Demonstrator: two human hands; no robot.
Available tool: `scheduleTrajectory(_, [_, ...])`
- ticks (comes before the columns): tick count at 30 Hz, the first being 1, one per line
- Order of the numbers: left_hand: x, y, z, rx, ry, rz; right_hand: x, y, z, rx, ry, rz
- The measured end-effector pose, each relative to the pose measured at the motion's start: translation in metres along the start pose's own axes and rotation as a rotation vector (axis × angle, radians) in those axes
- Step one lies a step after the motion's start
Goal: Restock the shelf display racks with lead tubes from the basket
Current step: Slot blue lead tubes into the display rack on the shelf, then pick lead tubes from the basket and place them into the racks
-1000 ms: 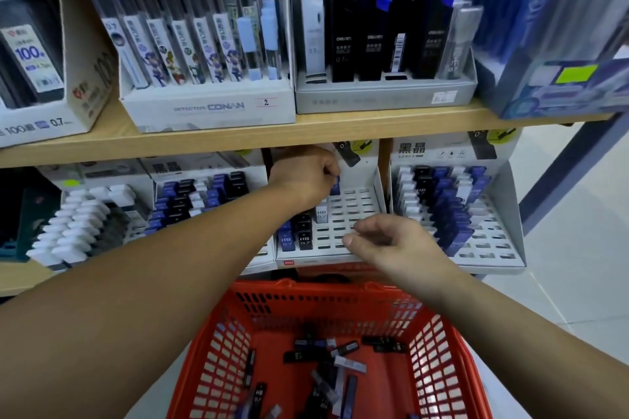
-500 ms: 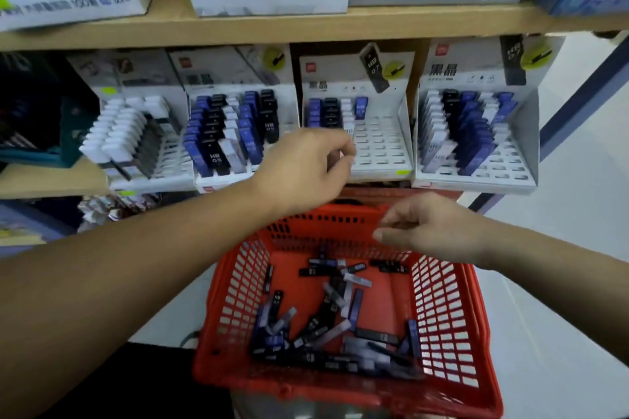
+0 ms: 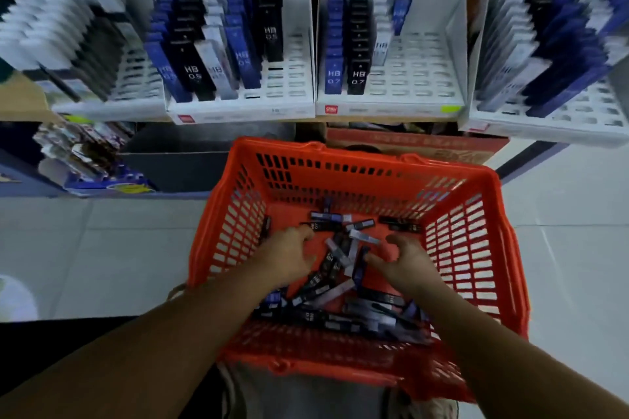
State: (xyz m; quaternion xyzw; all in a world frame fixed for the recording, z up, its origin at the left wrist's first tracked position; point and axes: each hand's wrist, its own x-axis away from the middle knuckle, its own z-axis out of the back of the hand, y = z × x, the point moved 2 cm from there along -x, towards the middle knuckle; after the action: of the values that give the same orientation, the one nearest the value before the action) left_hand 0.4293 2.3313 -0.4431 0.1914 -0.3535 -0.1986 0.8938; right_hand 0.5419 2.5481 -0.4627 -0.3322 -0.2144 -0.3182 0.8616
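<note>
- Head view: both hands are down inside the red basket point(image 3: 476, 248), which sits in front of the person, below the shelf racks.
- The loose lead tubes point(image 3: 340, 299) lie criss-crossed on the basket floor, mostly in the middle and toward the near wall. No two share a direction.
- The left hand point(image 3: 289, 257) is over the left part of the heap with its fingers bent down into the tubes. They hide what is under them, so I cannot tell whether they hold one.
- The right hand point(image 3: 406, 264) is clawed wide, thumb and forefinger apart, and holds nothing visible.
- The gap between the hands is where the coming pick turns. A pale tube point(image 3: 338, 252) lies there slanting from far-left to near-right, about midway between the hands.
- A dark blue tube point(image 3: 359, 269) runs roughly near-to-far, just beside the right thumb tip, so the right hand is the nearer one for it. A pinch across its narrow sides would probably suit.
- Above, the HB 0.7 rack point(image 3: 418, 78) has most slots bare on its right side. The HB 0.5 rack point(image 3: 289, 78) to its left is fuller, with gaps at its right.
</note>
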Motion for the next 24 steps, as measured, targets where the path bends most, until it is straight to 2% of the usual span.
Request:
scheduleTrajectory(5, [-0.014, -0.01, -0.018, -0.031, -0.001, 0.05, -0.051, 0.01, -0.017, 0.05, 0.121, 0.07])
scheduleTrajectory(13, [-0.024, -0.016, -0.032, 0.023, -0.027, 0.137, -0.074, 0.022, -0.032, 0.156, 0.04, 0.04])
scheduleTrajectory(19, [-0.015, -0.028, -0.048, 0.055, -0.031, 0.172, -0.062, 0.007, -0.048, 0.339, 0.025, -0.021])
scheduleTrajectory(24, [-0.004, -0.044, -0.062, 0.129, -0.058, 0.22, -0.057, -0.007, -0.064, 0.287, 0.076, -0.032])
